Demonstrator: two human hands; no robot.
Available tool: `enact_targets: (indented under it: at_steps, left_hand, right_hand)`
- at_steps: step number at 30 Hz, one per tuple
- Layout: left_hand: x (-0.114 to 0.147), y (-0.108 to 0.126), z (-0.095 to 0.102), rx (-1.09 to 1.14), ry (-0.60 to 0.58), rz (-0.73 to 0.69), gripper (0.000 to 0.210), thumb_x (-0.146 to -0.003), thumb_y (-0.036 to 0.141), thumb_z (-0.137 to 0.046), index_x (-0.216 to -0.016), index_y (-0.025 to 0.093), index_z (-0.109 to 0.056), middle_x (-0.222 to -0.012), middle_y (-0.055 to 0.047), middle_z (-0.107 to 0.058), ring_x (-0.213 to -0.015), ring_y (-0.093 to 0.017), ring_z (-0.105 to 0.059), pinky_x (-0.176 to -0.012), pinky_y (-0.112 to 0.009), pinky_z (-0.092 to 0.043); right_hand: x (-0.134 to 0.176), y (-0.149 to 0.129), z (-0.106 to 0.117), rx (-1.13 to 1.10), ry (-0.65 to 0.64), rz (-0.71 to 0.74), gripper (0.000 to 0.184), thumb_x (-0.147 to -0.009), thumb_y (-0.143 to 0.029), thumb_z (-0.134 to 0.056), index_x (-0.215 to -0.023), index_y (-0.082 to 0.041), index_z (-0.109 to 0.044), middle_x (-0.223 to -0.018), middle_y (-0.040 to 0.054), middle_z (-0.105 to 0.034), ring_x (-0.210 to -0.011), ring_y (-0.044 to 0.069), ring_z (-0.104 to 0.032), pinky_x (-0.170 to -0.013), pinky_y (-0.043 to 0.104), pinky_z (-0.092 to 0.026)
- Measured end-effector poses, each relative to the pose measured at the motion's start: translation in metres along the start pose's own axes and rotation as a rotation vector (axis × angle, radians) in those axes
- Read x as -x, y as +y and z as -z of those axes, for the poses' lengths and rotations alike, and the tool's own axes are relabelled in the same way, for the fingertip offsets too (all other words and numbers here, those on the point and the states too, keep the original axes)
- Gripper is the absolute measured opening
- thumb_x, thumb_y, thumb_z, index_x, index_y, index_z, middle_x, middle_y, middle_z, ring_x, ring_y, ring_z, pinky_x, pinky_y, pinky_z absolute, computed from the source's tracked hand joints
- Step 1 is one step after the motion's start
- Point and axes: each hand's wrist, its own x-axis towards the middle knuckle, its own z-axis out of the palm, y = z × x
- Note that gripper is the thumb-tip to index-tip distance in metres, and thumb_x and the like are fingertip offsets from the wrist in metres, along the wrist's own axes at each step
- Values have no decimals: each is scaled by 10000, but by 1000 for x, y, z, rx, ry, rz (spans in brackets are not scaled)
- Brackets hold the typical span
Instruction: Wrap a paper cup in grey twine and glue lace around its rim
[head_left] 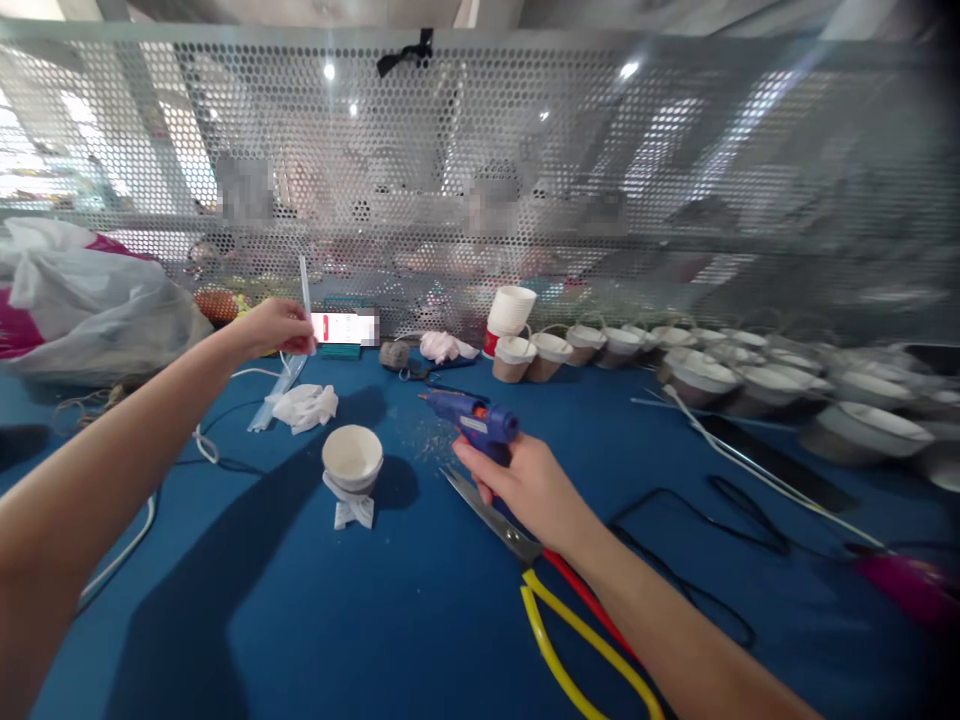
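My right hand (pixel 536 485) is wrapped round the handle of a blue hot glue gun (pixel 480 418), its nozzle pointing left. Beneath that hand lie scissors (pixel 517 545) with one red and one yellow handle. Farther off on the left, my left hand (pixel 279 328) pinches an upright translucent glue stick (pixel 305 285). More clear sticks (pixel 274 395) lie on the table below it. Between my hands stands a small pale cup (pixel 352 460) with a white bow at its front. Crumpled white cloth (pixel 305 407) rests just behind the cup.
Rows of small cups with handles (pixel 701 375) fill the right side. White paper cups (pixel 512 312) are stacked at the back near a lit phone (pixel 345 328). A plastic bag (pixel 97 300) sits left. Cables (pixel 697 520) cross the blue table, and a perforated metal screen (pixel 420 180) stands behind.
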Motion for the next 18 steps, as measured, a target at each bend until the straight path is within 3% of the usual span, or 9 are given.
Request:
enact_targets:
  at_steps: [3,4,6,8,14,18]
  left_hand:
    - [27,25,-9,190,-27,-118,151,-824,219,-523,-959,160,-554,-901,-38,-669,-670,-67,-610,-661,-195,-516]
    - [36,32,-14,380,-72,-156,132,-795,179,-551,-921,140,-563,-863,-44,-672,-619,-58,-598,-618,-182,-511]
    - [49,44,-25,646,-176,-171,78,-773,126,-561,-850,114,-562,-759,-35,-667,-546,-45,-582,-553,-158,-499]
    - [57,52,-35,761,-226,-160,48,-791,110,-537,-829,99,-565,-712,-31,-664,-520,-42,-582,-517,-140,-490]
    - [67,56,-54,826,-354,-221,63,-770,143,-599,-781,110,-546,-682,-39,-679,-525,-71,-616,-511,-160,-496]
    - [78,55,-62,786,-383,-224,132,-773,215,-621,-763,123,-527,-667,-33,-676,-525,-78,-614,-520,-183,-488]
  right_hand:
    - [-4,-11,0,13,-35,5,191,-808,-350,-509,-724,-180,-525,-439,-44,-516,-446,132,-524,-533,255,-432]
    - [-5,-15,0,24,-42,4,191,-812,-341,-504,-706,-182,-510,-438,-43,-514,-442,129,-524,-529,249,-429]
    - [-8,-23,-1,48,-49,10,186,-818,-320,-498,-689,-187,-482,-435,-44,-507,-432,124,-523,-516,241,-422]
    - [-11,-31,-1,86,-44,27,173,-821,-297,-495,-688,-189,-468,-435,-42,-506,-425,123,-525,-509,237,-418]
    - [-19,-42,-7,240,-4,57,65,-805,-222,-514,-776,-163,-519,-441,-44,-510,-393,134,-524,-474,239,-390]
    - [-22,-38,-9,316,65,109,110,-810,-240,-506,-822,-146,-562,-450,-37,-513,-398,140,-518,-467,241,-374]
